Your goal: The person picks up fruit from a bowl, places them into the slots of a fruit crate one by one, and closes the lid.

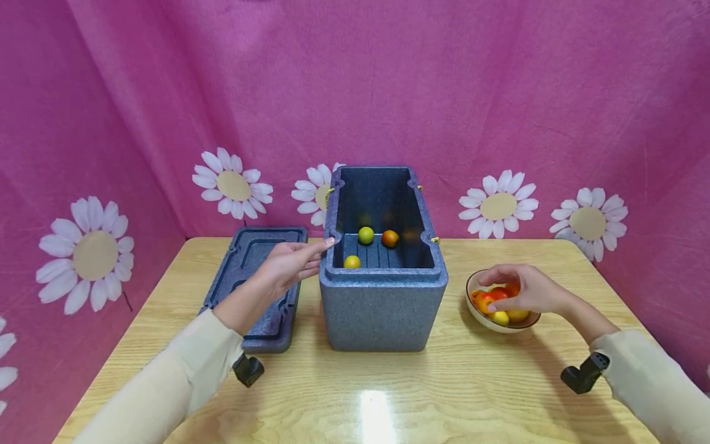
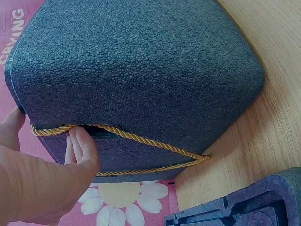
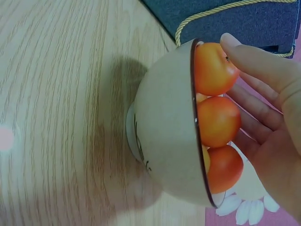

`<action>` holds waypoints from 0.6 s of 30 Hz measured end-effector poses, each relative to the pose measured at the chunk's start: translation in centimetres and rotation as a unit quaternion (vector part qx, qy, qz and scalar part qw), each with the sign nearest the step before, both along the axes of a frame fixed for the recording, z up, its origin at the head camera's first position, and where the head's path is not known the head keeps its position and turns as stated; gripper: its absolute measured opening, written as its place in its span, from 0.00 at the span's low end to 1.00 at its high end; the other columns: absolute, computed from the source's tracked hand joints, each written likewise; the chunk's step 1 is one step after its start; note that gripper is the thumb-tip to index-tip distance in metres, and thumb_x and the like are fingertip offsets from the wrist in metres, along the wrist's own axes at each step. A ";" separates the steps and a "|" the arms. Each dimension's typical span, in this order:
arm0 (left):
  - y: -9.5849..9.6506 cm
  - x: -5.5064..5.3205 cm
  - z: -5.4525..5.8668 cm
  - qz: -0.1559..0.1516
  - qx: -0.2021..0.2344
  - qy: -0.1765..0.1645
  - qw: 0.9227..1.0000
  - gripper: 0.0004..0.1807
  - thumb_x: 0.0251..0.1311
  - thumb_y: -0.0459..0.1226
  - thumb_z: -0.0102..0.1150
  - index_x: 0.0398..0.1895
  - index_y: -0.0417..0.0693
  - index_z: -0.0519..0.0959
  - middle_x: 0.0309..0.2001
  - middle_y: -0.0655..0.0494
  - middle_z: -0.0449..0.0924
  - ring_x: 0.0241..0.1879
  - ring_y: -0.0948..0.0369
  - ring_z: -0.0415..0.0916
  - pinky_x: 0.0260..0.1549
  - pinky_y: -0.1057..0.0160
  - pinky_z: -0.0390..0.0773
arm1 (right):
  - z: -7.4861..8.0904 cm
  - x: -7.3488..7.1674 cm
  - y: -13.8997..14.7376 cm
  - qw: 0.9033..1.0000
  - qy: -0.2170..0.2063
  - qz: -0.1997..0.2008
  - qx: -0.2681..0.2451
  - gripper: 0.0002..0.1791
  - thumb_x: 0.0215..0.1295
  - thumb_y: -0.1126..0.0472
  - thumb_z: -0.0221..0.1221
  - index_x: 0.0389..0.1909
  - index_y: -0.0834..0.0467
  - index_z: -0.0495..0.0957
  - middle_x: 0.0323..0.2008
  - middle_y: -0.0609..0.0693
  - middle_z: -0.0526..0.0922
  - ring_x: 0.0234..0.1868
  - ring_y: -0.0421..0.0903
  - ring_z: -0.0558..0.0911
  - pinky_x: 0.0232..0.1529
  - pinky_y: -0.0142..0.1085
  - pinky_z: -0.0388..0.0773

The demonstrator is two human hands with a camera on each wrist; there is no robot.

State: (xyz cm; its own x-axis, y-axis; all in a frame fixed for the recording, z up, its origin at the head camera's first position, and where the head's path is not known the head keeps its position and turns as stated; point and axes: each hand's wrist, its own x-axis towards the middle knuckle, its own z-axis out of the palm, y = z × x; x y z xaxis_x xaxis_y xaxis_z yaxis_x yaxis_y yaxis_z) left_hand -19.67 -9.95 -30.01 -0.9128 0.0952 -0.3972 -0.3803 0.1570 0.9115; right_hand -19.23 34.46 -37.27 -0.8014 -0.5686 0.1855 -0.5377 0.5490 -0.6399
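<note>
My left hand (image 1: 291, 264) is at the left side of a dark grey foam box (image 1: 383, 317), thumb on the rim. In the left wrist view its straight fingers (image 2: 77, 146) touch the side by a gold rope (image 2: 146, 141). Inside the box lie a green fruit (image 1: 365, 235), an orange-red fruit (image 1: 390, 238) and a yellow fruit (image 1: 352, 262). Over a cream bowl (image 3: 164, 122) of round fruit is my right hand (image 1: 524, 290), thumb and fingers spread around the top fruits. In the right wrist view the thumb overlaps an orange-red fruit (image 3: 215, 68).
The box's lid (image 1: 291, 336) lies flat on the wooden table (image 1: 333, 394), left of the box and partly behind my left arm. A pink cloth (image 1: 388, 80) with white flowers hangs behind and at both sides.
</note>
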 end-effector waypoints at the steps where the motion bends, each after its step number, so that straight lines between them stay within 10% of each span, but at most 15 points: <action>1: 0.0 0.0 0.0 -0.001 0.000 0.001 1.000 0.44 0.58 0.52 0.63 0.70 0.36 0.59 0.68 0.42 0.67 0.65 0.55 0.71 0.63 0.59 0.75 | -0.1 0.0 0.1 1.000 -0.001 0.002 0.000 0.22 0.46 0.64 0.73 0.44 0.65 0.79 0.42 0.62 0.85 0.45 0.34 0.83 0.51 0.19 0.77; 18: -0.1 0.1 -0.1 -0.010 0.001 0.010 1.000 0.44 0.58 0.52 0.62 0.70 0.36 0.59 0.69 0.42 0.65 0.66 0.54 0.70 0.65 0.57 0.73 | -0.6 -0.2 0.0 0.996 0.040 0.008 0.076 0.24 0.44 0.54 0.75 0.44 0.56 0.82 0.42 0.48 0.87 0.44 0.33 0.79 0.49 0.21 0.76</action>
